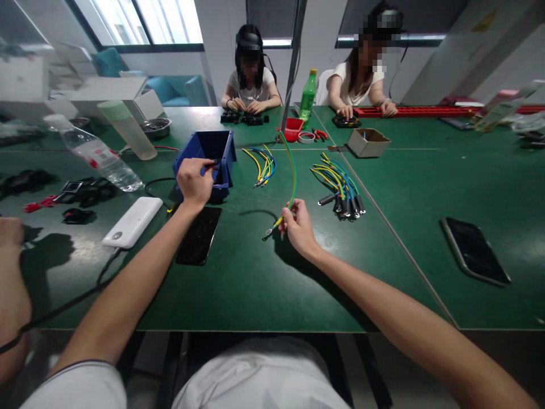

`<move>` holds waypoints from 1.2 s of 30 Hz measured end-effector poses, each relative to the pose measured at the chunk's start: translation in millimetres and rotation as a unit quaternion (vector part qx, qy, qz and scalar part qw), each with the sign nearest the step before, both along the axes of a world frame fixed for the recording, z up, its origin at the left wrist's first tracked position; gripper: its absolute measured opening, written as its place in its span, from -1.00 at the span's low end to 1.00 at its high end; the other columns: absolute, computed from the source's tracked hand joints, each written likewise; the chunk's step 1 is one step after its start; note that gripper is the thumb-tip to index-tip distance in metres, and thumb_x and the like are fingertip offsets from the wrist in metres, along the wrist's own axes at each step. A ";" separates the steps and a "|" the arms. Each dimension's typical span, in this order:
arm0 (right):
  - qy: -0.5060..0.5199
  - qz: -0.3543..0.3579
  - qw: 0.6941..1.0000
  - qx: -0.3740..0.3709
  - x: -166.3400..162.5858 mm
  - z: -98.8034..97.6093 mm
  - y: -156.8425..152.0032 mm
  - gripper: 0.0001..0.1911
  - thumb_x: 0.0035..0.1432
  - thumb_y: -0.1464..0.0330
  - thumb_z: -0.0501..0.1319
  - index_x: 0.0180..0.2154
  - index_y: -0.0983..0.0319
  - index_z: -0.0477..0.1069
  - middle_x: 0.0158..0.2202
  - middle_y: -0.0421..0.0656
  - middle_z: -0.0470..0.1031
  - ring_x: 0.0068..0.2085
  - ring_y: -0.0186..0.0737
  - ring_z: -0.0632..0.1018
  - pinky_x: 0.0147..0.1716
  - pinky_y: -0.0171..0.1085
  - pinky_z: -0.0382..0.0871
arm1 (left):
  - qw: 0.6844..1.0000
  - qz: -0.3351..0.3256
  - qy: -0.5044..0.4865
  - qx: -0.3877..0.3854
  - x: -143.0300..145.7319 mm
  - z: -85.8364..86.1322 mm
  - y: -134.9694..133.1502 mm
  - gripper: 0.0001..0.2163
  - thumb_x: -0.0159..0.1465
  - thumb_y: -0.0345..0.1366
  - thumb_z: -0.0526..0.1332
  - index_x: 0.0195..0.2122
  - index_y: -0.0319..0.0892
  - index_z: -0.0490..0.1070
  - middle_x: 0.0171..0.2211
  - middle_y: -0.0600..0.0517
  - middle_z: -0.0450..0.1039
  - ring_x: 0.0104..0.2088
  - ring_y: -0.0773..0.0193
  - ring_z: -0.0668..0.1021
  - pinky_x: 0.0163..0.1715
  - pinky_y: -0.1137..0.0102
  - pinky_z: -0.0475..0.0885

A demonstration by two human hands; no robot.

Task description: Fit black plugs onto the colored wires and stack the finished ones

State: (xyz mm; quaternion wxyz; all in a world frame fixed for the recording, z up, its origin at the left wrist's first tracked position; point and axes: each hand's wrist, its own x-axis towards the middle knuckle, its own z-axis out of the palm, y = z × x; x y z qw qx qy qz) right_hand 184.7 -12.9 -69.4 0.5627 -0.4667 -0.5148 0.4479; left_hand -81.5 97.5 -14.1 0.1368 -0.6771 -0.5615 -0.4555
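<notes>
Stretching over the green table (255,284), both bare forearms ran up from the bottom edge, left one angled inward, right one angled in from the lower right. Blue bin (187,156) sat left of centre, tipped so its open mouth faced the person. Left hand (195,182) lay palm down at the bin's front rim, wrist straight, fingers curled with the tips inside the bin; couldn't tell if they gripped anything. Right hand (298,224) hovered just above the table, right of the bin and apart from it, thumb and fingers pinched closed on a green-and-yellow wire (293,173). That wire arced up and away from the pinch toward the far side, its short metal-tipped end poking out left of the fingers. Black phone (199,234) lay flat just below the bin, under the left wrist. White power bank (133,221) sat beside it on the left. Loose wire bundle (340,187) lay near the right hand, further right; a smaller wire loop (263,165) lay between bin and held wire.
</notes>
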 end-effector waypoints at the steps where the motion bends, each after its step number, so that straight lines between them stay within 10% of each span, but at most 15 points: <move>1: 0.000 -0.001 1.000 0.000 -0.1 0.5 -0.3 -0.77 0.19 0.19 0.11 -0.20 0.13 0.11 -0.44 -0.35 0.28 -0.62 -0.43 0.41 -0.69 -0.41 0.29 | 1.000 -0.009 0.001 0.000 2.2 -0.5 -7.9 -0.87 0.22 -0.38 0.20 -0.26 -0.17 0.53 -0.24 -0.07 0.54 -0.14 0.05 0.49 -0.08 0.20 0.32; 18: 0.064 -0.074 0.995 0.023 2.3 8.2 -1.4 -0.77 0.21 0.21 0.14 -0.19 0.11 0.09 -0.37 -0.35 0.27 -0.58 -0.47 0.42 -0.65 -0.41 0.34 | 0.942 -0.266 -0.063 -0.196 66.9 -14.1 -123.3 -0.93 0.22 -0.39 0.25 -0.27 -0.16 0.50 -0.30 0.04 0.54 -0.27 0.26 0.53 -0.32 0.38 0.39; 36: 0.087 -0.061 0.994 0.002 -3.7 12.4 -6.2 -0.71 0.16 0.21 0.23 -0.22 0.11 0.13 -0.38 -0.33 0.32 -0.57 -0.46 0.41 -0.59 -0.41 0.39 | 0.919 -0.274 -0.077 -0.272 63.5 -28.8 -127.4 -0.93 0.16 -0.45 0.28 -0.35 -0.15 0.49 -0.35 0.06 0.51 -0.32 0.27 0.51 -0.29 0.37 0.41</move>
